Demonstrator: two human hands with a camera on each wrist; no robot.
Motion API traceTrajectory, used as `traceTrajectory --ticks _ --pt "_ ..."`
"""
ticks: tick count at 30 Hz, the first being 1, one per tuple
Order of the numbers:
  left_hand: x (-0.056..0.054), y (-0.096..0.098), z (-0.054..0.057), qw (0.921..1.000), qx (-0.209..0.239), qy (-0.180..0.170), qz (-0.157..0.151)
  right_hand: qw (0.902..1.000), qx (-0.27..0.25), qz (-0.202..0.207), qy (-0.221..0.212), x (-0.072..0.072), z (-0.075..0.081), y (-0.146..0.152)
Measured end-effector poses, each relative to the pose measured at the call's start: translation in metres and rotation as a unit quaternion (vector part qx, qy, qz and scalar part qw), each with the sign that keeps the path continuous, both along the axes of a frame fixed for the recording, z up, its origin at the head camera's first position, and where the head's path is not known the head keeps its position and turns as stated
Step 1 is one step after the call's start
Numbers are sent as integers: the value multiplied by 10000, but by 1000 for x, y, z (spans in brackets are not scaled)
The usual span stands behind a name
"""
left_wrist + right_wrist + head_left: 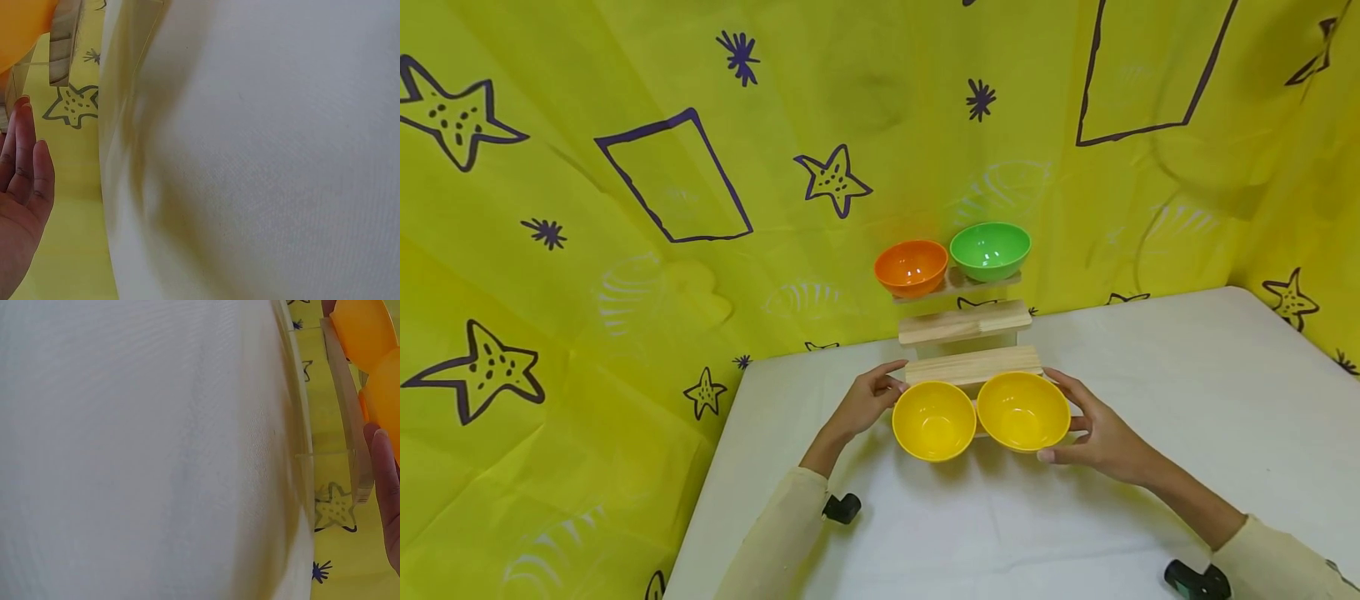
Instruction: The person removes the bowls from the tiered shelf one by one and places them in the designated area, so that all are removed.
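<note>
Observing a left yellow bowl [934, 422] and a right yellow bowl [1024, 412] sitting side by side on the lowest slat [350, 409] of a stepped wooden stand [973, 363], mouths upward, rims touching or nearly touching, both overhanging the slat's front edge. Finding the fingers of the right hand [1093, 442] curling round the outer side of the right bowl, grasping it with thumb in front. Finding the fingers of the left hand [865, 404] extending loosely beside the left bowl and the stand's end, clasping nothing; not being able to tell whether touching the rim.

Rating forward tipping as the chief hazard, judging from the overhang and the narrow footing. Flagging also a sideways knock: on a leftward push at the right bowl, possibly driving its neighbour off the slat, with only loose support there. Cautioning against nudging the stand, thereby risking a slide of the orange bowl [912, 268] and green bowl [991, 252], both resting on the top slat [958, 283]. Noting the white-covered surface [1150, 358] lying below and patterned yellow cloth [880, 92] hanging behind.
</note>
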State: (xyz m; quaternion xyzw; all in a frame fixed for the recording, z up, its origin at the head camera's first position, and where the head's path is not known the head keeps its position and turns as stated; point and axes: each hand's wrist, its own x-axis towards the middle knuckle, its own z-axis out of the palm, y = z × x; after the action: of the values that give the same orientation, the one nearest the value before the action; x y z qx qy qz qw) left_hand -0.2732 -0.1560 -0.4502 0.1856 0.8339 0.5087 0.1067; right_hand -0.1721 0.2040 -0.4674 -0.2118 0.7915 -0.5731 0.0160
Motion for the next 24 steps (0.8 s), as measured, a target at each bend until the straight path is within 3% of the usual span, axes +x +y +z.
traceTrajectory --ticks 24 --pt "-2 -1 1 10000 -21 -73 -9 9999 121 -101 -31 -2 -3 -2"
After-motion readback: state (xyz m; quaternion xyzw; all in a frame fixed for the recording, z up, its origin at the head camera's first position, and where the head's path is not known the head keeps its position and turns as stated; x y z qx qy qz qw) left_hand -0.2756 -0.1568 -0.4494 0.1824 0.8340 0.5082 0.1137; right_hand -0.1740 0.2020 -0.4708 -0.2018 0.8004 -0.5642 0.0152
